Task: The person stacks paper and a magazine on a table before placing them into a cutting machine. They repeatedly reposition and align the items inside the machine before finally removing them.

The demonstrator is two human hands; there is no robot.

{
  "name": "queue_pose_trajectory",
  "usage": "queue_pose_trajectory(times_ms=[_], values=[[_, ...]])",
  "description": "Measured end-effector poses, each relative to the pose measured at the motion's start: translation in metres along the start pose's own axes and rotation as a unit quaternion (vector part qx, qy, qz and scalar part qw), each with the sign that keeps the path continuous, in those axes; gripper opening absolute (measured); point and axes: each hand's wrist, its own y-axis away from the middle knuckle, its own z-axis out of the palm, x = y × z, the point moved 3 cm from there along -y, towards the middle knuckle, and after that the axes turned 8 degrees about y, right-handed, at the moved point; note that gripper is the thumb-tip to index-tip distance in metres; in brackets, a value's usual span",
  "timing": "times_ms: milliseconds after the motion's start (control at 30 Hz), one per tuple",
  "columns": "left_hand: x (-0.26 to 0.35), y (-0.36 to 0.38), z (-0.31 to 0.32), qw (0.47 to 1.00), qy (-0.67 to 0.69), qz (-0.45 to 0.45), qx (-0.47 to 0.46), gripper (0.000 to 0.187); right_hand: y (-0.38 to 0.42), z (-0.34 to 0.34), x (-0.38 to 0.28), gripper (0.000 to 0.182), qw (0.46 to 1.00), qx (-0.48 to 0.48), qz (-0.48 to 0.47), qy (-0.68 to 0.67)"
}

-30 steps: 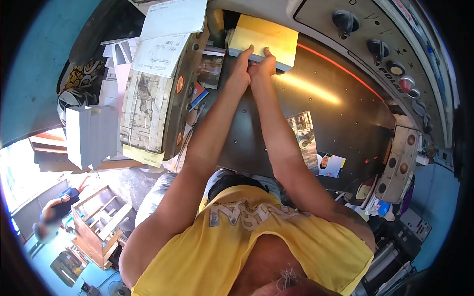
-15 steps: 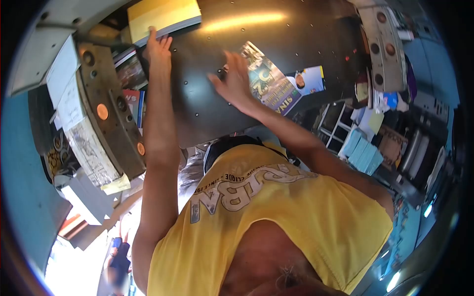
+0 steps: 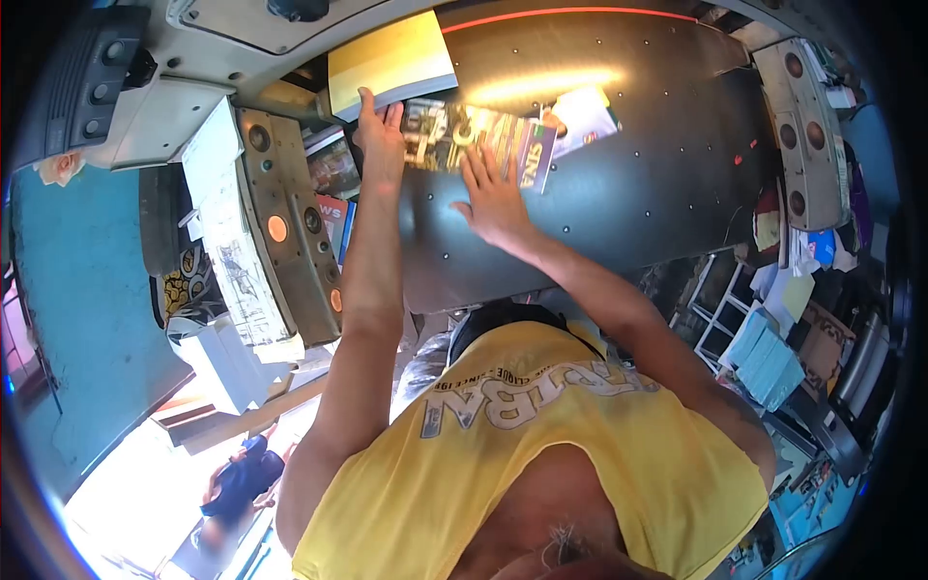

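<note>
Pressing flat, the right hand lies open on the printed sheets at twelve o'clock on the dark table. The left hand, fingers straight, touches the yellow stack. Sliding slowly should keep the edges even.

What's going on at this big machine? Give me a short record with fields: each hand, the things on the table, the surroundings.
Left hand: left hand flat against the near edge of the yellow paper stack
Right hand: right hand spread, fingertips on the printed leaflet
Table: dark metal table, a second small leaflet lying beyond the first
Surroundings: red line across the table's far edge; another person standing lower left
</note>
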Motion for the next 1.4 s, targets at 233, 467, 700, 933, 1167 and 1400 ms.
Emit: queue_pose_trajectory(times_ms=[233,467,700,933,1167,1400], values=[[-0.001,0.007,0.002,0.999,-0.013,-0.034,-0.005,0.066,0.048,-0.018,0.051,0.077,0.988,-0.045,0.140,0.052],[0.001,0.017,0.003,1.000,0.009,-0.010,-0.023,0.068,0.108,-0.022,0.020,0.061,0.993,-0.099,-0.009,0.059],[0.005,0.007,-0.004,0.987,-0.060,-0.042,-0.146,0.055,0.063,-0.051,0.039,0.067,0.997,-0.007,0.065,-0.037],[0.002,0.006,0.001,0.998,-0.008,-0.027,-0.052,0.056,0.086,-0.071,0.138,0.112,0.945,-0.124,0.301,0.015],[0.002,0.010,0.002,0.999,0.006,-0.013,-0.038,0.062,0.090,-0.068,0.135,0.066,0.970,-0.106,0.217,-0.033],[-0.001,0.006,0.002,0.999,0.013,-0.020,0.024,0.055,0.076,-0.121,0.125,0.048,0.945,-0.218,0.094,-0.223]])
